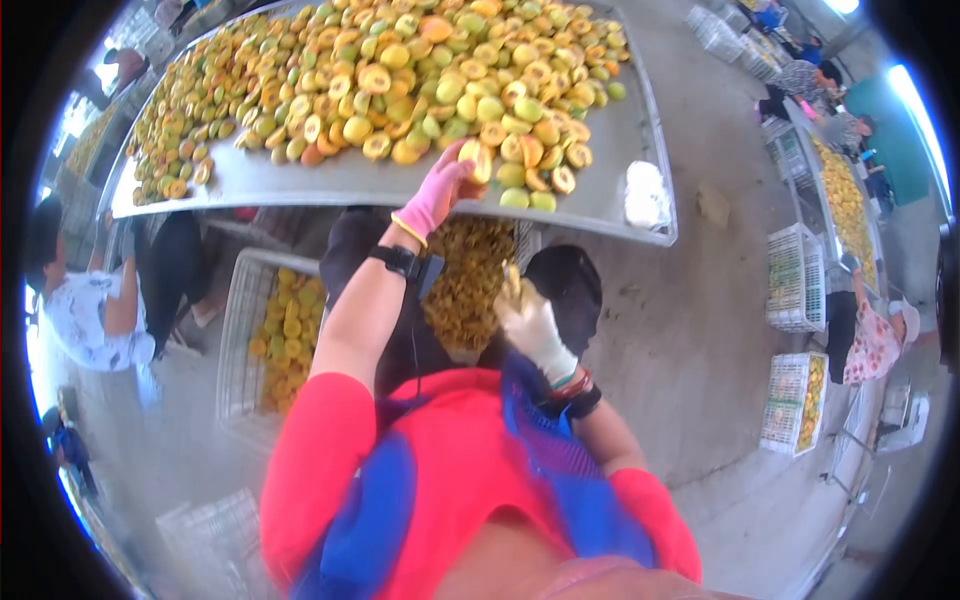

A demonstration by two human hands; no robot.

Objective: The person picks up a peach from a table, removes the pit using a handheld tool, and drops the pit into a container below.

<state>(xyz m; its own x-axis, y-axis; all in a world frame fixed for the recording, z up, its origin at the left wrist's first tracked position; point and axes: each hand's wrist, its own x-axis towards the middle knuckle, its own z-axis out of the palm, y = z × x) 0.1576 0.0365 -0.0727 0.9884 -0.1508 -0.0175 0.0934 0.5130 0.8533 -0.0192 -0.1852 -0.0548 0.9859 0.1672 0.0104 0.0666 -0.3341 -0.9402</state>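
Observation:
My left hand point(442, 190), in a pink glove with bare fingertips, holds a halved yellow fruit point(475, 162) at the front edge of the metal table point(380, 185). The cut face of the fruit shows. Beyond it lies a large heap of halved yellow and green fruit point(400, 75). My right hand point(533, 322), in a whitish glove, is closed in front of my body, lower than the table edge. A small yellowish object point(512, 275) sticks out from its fingers; what it is cannot be made out. Between my knees is a container of brownish fruit pieces point(468, 275).
A white crate point(243, 330) with yellow fruit stands on the floor at left. A white bundle point(647, 195) lies on the table's right corner. People sit at left and right beside other fruit tables point(845, 205). More crates point(795, 277) stand at right.

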